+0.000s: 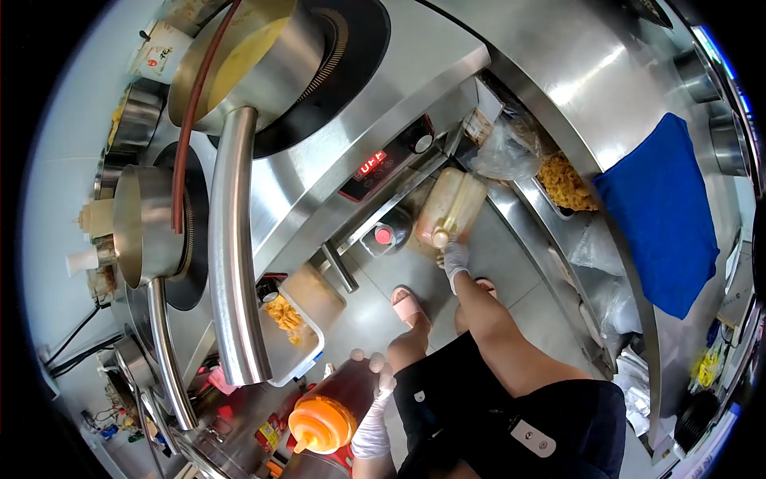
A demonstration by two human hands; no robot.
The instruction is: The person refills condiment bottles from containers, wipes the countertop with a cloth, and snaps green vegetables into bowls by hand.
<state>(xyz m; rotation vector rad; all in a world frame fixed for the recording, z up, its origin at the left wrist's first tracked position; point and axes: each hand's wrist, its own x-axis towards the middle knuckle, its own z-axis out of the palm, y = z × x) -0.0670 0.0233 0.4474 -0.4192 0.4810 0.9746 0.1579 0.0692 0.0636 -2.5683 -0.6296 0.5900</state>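
Observation:
My left hand (pixel 381 377), in a thin whitish glove, is wrapped around a squeeze bottle (pixel 351 391) of dark sauce. Its orange cap and nozzle tilt toward the lower left. Farther forward, my gloved right hand (pixel 455 259) is closed at the capped end of a large translucent plastic jug (pixel 455 203), low near the floor. The fingers there are partly hidden. Beside that jug stands a dark bottle with a red cap (pixel 383 235).
A steel pot (pixel 279 68) with yellowish liquid sits on the cooktop, its long handle jutting toward me. A smaller pot (pixel 136 223) stands beside it. Fried food fills a tray (pixel 565 184) at right; a blue cloth (pixel 666 215) lies on the counter. A plastic bin (pixel 307 351) holds orange-yellow pieces.

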